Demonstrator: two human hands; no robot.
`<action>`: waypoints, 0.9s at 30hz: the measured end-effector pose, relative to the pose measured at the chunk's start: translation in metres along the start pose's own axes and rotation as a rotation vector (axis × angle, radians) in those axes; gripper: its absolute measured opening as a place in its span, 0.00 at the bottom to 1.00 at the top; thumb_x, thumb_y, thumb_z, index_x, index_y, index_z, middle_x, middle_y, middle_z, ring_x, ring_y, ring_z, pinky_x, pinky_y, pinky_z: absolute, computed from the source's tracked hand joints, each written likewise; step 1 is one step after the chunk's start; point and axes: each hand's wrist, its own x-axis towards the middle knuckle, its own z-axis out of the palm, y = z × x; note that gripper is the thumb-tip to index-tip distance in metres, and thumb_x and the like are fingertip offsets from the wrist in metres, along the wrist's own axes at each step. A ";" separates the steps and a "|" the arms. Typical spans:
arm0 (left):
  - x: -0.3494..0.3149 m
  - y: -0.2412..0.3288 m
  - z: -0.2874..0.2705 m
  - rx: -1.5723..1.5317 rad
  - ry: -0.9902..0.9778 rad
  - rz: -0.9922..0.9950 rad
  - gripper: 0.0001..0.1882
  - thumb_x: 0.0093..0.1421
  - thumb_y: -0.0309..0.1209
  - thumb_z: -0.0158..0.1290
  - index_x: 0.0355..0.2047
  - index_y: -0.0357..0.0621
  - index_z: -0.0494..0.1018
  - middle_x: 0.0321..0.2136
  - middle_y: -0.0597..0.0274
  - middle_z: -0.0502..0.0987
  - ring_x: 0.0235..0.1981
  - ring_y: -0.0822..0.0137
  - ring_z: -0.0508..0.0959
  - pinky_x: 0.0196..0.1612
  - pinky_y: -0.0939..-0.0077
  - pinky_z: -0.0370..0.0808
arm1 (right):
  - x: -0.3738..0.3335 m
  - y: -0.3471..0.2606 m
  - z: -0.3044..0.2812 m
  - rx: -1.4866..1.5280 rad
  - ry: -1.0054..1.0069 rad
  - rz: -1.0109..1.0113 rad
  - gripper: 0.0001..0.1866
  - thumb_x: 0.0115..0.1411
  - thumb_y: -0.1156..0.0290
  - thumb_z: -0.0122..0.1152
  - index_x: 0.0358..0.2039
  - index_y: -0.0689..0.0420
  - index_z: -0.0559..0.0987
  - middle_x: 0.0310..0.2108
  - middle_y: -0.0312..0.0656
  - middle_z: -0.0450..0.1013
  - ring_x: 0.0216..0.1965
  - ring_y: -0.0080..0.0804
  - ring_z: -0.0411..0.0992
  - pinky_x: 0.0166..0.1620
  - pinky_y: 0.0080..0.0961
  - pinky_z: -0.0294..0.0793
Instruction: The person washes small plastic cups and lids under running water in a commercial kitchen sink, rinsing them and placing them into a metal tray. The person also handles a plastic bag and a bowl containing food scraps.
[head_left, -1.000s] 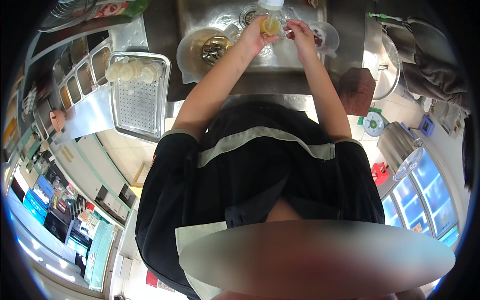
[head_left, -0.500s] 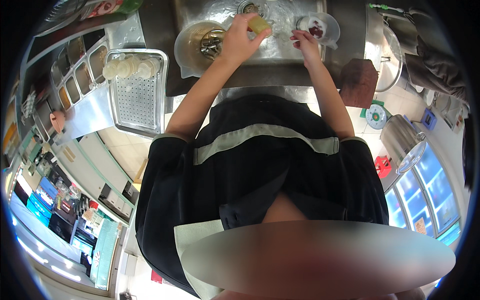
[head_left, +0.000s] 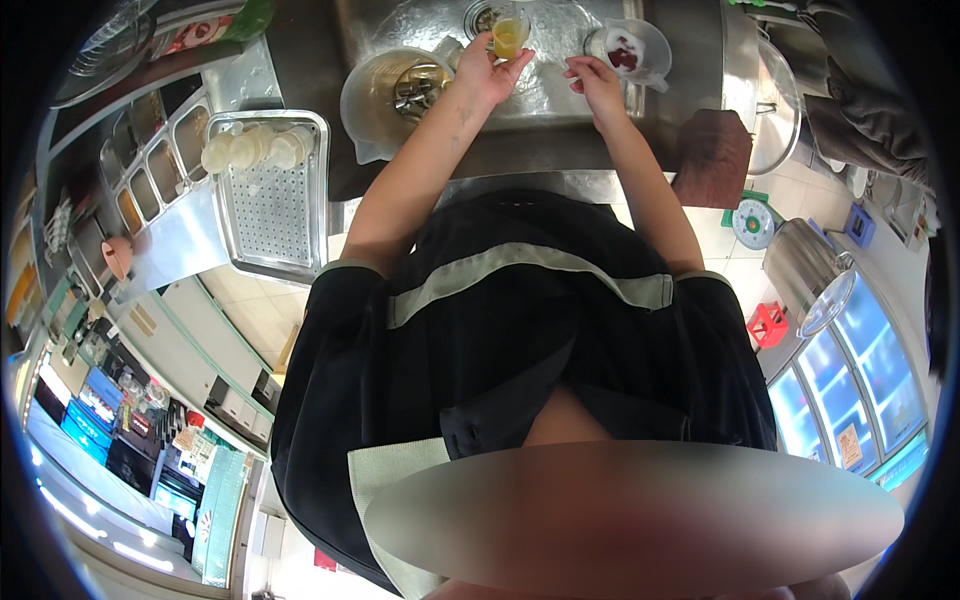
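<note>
In my left hand is a small clear cup with yellow liquid in it, held over the steel sink. My right hand hovers close to a translucent jug with white and dark red contents. Its thumb and fingers are pinched together; whether anything thin sits between them I cannot make out. Left of my left forearm stands a larger translucent pitcher, with shiny metal pieces inside. The round drain shows partly behind the cup.
A perforated steel tray with several pale bottles lies to the left, beside food pans. On the right are a dark reddish-brown block-like thing, a dial scale, a tall steel pot and a red stool.
My left hand has turned palm-up, bringing the cup from tilted to nearly upright and slightly farther away. My right hand has shifted a little left.
</note>
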 end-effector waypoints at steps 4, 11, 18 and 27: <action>-0.002 -0.002 0.000 0.035 0.007 0.035 0.22 0.58 0.37 0.46 0.40 0.25 0.59 0.35 0.40 0.67 0.31 0.55 0.75 0.44 0.61 0.76 | -0.001 0.004 -0.006 0.001 0.017 0.024 0.08 0.55 0.70 0.54 0.33 0.60 0.75 0.28 0.37 0.72 0.31 0.21 0.70 0.32 0.17 0.66; -0.016 -0.008 0.003 0.051 0.025 0.006 0.21 0.59 0.37 0.45 0.42 0.26 0.60 0.34 0.46 0.67 0.29 0.60 0.72 0.44 0.65 0.76 | -0.003 0.004 -0.004 0.002 0.003 0.019 0.08 0.55 0.70 0.54 0.33 0.60 0.74 0.28 0.36 0.72 0.32 0.21 0.69 0.33 0.17 0.65; -0.018 -0.014 0.006 0.147 -0.011 0.043 0.22 0.55 0.35 0.50 0.41 0.28 0.60 0.33 0.43 0.69 0.27 0.58 0.74 0.41 0.62 0.77 | -0.001 0.007 -0.002 -0.023 -0.026 0.004 0.07 0.55 0.70 0.54 0.34 0.59 0.74 0.29 0.36 0.72 0.32 0.21 0.69 0.34 0.17 0.66; -0.015 -0.010 0.022 0.606 -0.178 0.377 0.28 0.42 0.20 0.60 0.45 0.41 0.63 0.37 0.55 0.72 0.39 0.62 0.73 0.38 0.72 0.75 | -0.004 0.012 -0.010 -0.055 -0.012 0.011 0.08 0.56 0.70 0.53 0.33 0.60 0.74 0.28 0.36 0.72 0.32 0.21 0.69 0.33 0.17 0.66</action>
